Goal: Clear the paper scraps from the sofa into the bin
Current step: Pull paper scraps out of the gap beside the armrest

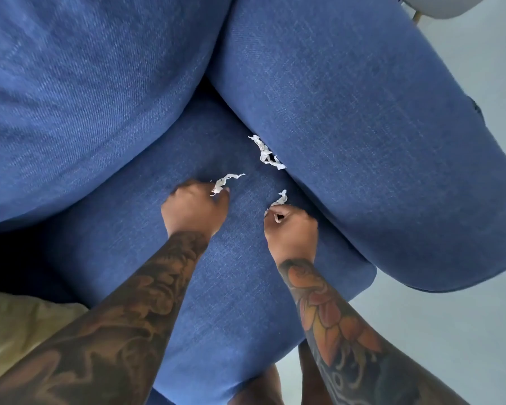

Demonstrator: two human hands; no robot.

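Note:
I look down on a blue fabric sofa seat. My left hand is closed, pinching a white twisted paper scrap that sticks out past its fingers. My right hand is also closed, gripping another white paper scrap. A third crumpled white scrap lies in the crease where the seat meets the armrest, just beyond both hands. No bin is in view.
The sofa's back cushion fills the upper left. Pale floor runs along the right side. A beige cushion or cloth sits at the lower left. A grey piece of furniture with a wooden leg shows at the top right.

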